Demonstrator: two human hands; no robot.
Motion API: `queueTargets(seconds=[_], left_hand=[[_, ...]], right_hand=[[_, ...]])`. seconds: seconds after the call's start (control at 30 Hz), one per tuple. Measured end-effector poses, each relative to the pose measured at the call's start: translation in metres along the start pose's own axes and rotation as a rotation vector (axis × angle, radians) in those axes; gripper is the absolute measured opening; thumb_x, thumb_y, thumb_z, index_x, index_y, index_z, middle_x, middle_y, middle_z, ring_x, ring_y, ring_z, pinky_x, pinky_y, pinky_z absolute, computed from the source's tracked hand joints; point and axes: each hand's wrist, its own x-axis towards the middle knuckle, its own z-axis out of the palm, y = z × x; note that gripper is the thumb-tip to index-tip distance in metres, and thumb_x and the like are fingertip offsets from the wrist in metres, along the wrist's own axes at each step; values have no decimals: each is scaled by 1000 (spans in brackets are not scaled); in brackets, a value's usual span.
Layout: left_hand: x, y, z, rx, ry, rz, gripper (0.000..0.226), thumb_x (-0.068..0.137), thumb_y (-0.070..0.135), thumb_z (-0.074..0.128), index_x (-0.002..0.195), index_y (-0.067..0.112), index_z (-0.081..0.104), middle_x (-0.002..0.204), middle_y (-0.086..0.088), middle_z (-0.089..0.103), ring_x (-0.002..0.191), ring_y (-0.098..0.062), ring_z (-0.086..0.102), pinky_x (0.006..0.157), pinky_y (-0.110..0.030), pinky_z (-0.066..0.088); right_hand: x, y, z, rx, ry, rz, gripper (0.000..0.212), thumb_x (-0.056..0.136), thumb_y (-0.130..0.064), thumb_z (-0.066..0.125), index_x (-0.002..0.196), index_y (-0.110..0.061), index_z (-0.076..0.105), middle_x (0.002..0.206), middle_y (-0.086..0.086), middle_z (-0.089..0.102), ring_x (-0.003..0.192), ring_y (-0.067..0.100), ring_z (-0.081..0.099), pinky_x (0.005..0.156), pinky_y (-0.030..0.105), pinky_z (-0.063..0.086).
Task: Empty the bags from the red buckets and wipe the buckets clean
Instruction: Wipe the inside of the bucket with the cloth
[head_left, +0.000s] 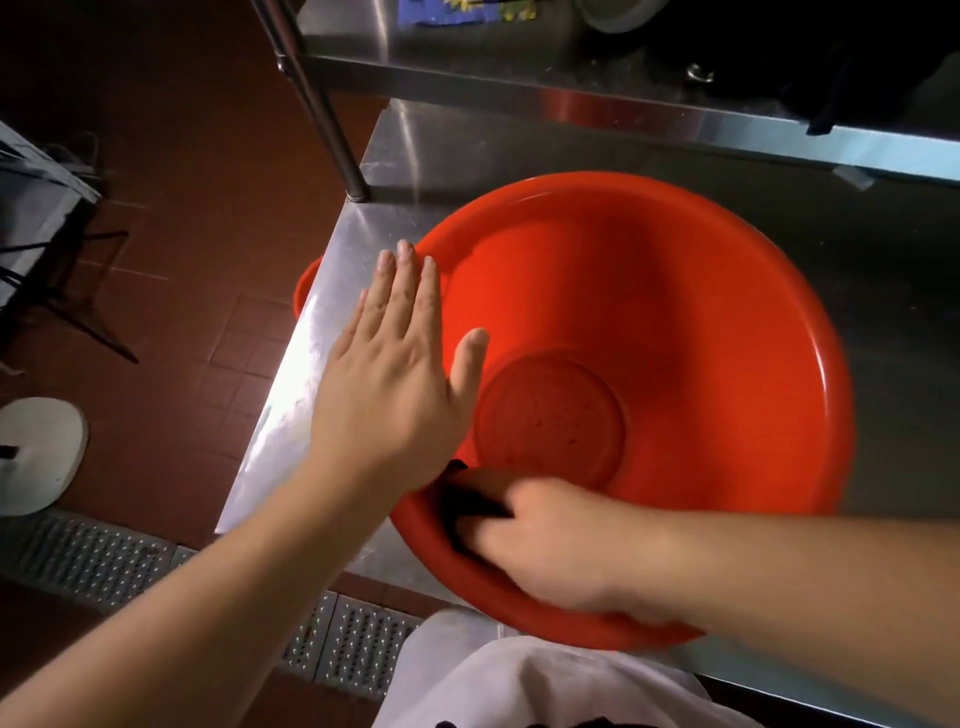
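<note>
A: Red plastic basin (675, 322), wide and round, sits on the stainless steel table (395, 156) near its left corner. Flat circular bottom shows a few specks. No bag visible in it.

B: Hands?

A: Left hand (400, 364) at the basin's 9 o'clock, flat, fingers straight and together, thumb spread over the inner wall; whether it touches the rim, cannot tell. Right hand (550, 540) at 6 o'clock inside the near wall, fingers curled on a dark cloth (467, 504) pressed against the red plastic. Slightly blurred.

B: Surroundings?

A: Steel shelf (519, 67) above the table at 12 o'clock, on an upright post (322, 109). A second red rim (304, 291) peeks out under the table's left edge. Brown floor tile (182, 182) at 9 o'clock, perforated metal drain grate (83, 556) at 7 o'clock.
</note>
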Motion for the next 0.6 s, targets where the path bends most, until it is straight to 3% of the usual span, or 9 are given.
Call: queueTargets(seconds=[0.07, 0.13, 0.2, 0.27, 0.33, 0.4, 0.47, 0.53, 0.6], left_hand=[[3, -2, 0, 23, -18, 38, 78, 106, 58, 14, 165, 8, 19, 174, -10, 7, 161, -16, -2, 131, -32, 0], [1, 0, 2, 21, -22, 60, 76, 107, 56, 14, 165, 6, 19, 174, -11, 7, 162, -18, -2, 131, -34, 2], [1, 0, 4, 26, -12, 78, 76, 107, 55, 15, 164, 6, 19, 174, -12, 8, 162, -19, -1, 132, -38, 6], [2, -1, 4, 32, -11, 68, 75, 107, 54, 15, 165, 5, 18, 174, -12, 8, 162, -19, -1, 132, -39, 7], [1, -2, 7, 43, 3, 79, 75, 108, 53, 16, 165, 5, 17, 174, -13, 8, 162, -20, -1, 131, -41, 9], [1, -4, 9, 34, 11, 85, 73, 109, 52, 16, 165, 5, 17, 174, -13, 7, 162, -21, -1, 131, -43, 10], [1, -6, 12, 53, 29, 96, 72, 110, 51, 18, 164, 5, 18, 174, -13, 8, 162, -21, 0, 131, -43, 11], [0, -6, 14, 68, 59, 107, 71, 110, 50, 21, 164, 4, 21, 173, -14, 11, 162, -22, 3, 131, -43, 12], [-1, -5, 17, 66, 96, 109, 70, 110, 49, 24, 163, 4, 24, 173, -14, 15, 162, -23, 6, 131, -43, 12]], right_hand=[[-22, -3, 3, -88, 9, -62, 27, 94, -38, 49, 121, -35, 55, 110, -15, 62, 105, 14, 59, 94, 33, 47], [-30, 3, -2, -143, 10, -35, 32, 92, -49, 45, 123, -47, 45, 113, -17, 54, 110, 10, 54, 94, 28, 43], [-26, 13, -8, -168, -43, -5, 31, 98, -46, 42, 129, -47, 44, 127, -16, 56, 117, 6, 52, 98, 27, 42], [-7, 30, -10, -336, -186, 44, 31, 106, -33, 39, 136, -34, 48, 135, -4, 56, 114, 17, 56, 91, 26, 45], [23, 51, -10, -477, -309, 189, 35, 107, -22, 39, 141, -18, 47, 135, 11, 56, 109, 28, 57, 72, 23, 41], [55, 66, -8, -567, -386, 331, 39, 106, -19, 42, 142, -8, 47, 135, 20, 56, 114, 35, 57, 67, 32, 40], [87, 77, 1, -629, -476, 427, 37, 104, -10, 41, 137, 4, 50, 134, 26, 56, 111, 37, 58, 80, 43, 47], [109, 82, 6, -686, -499, 456, 37, 102, -6, 42, 136, 7, 50, 137, 26, 55, 120, 38, 57, 98, 44, 46], [122, 83, 5, -742, -526, 441, 37, 101, -9, 51, 135, 1, 56, 139, 21, 56, 126, 36, 55, 103, 43, 46]])
